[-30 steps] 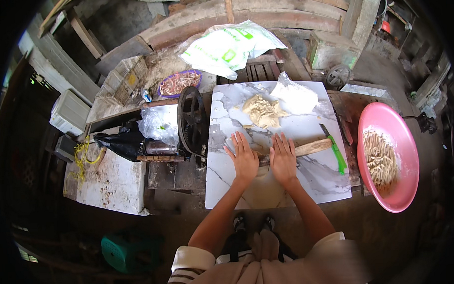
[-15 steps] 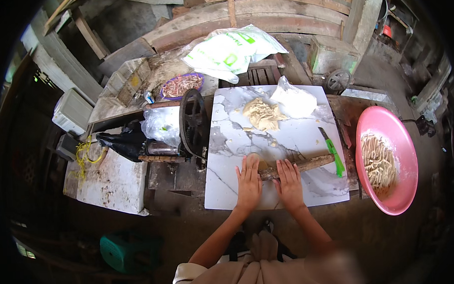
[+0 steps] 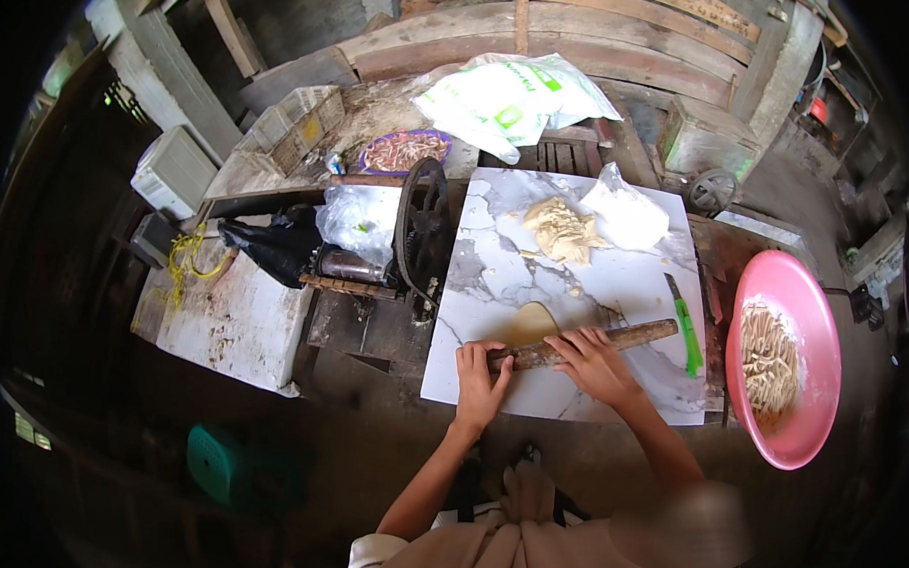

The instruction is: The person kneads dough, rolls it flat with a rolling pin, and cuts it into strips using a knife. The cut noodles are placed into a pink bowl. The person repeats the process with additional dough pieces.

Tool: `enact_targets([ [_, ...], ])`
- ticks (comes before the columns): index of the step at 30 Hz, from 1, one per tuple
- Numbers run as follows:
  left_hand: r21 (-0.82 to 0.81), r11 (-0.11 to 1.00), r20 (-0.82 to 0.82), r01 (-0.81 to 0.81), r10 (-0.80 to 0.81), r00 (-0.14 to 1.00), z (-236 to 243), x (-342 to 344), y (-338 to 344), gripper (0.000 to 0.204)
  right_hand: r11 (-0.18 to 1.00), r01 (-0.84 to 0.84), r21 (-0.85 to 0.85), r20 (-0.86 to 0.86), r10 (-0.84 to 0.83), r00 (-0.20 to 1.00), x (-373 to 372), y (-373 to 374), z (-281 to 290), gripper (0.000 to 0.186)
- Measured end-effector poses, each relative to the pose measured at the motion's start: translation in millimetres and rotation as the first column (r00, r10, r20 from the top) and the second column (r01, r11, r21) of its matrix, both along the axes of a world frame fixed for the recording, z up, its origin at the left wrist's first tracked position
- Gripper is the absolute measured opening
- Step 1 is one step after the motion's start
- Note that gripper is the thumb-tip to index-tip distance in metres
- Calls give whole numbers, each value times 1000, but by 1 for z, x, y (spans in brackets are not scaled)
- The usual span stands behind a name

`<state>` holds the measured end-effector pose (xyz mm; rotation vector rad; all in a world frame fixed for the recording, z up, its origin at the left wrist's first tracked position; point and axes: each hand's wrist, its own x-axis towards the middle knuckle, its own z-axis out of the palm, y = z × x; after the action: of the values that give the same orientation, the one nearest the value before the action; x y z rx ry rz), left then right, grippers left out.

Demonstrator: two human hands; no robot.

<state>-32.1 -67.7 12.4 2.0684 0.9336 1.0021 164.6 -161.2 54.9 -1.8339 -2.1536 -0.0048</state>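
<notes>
My left hand [image 3: 479, 385] curls round the left end of a worn wooden rolling pin [image 3: 641, 334]. My right hand [image 3: 600, 369] grips its middle, thumb on the near side. The pin lies slightly tilted across a thin flattened piece of dough [image 3: 532, 323], whose far part shows beyond it; the near part is mostly hidden by pin and hands. Farther back on the white marble-patterned board [image 3: 605, 291] sits a rough lump of dough [image 3: 561, 230] beside a clear plastic bag of white powder [image 3: 627, 210]. A green-handled utility knife [image 3: 686, 328] rests near the board's right edge.
To the right stands a pink basin [image 3: 826, 371] of floured dough strips. On the left is a hand-wheel machine [image 3: 424, 225] with a plastic bag on it. Behind are a purple-rimmed tray [image 3: 403, 152], a white sack [image 3: 513, 97] and a crate [image 3: 289, 130]. A green stool [image 3: 212, 463] stands lower left.
Both hands have gone from lying flat with stretched fingers to curling round the rolling pin. The pin has come nearer me, showing more flattened dough beyond it. The whole view has shifted slightly.
</notes>
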Motion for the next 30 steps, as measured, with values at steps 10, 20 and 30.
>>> enact_targets([
  [10,56,978,-201,-201,208,957,4,38,26,36,909,363,202,-49,-361,931,-21,42,-31,40],
  [20,195,942,-260,-272,317,912,0,73,86,45,770,597,227,-35,-606,795,-18,101,-33,22],
  [30,134,978,-208,-157,183,961,-7,40,35,47,776,524,352,-18,-554,832,-44,46,-41,21],
])
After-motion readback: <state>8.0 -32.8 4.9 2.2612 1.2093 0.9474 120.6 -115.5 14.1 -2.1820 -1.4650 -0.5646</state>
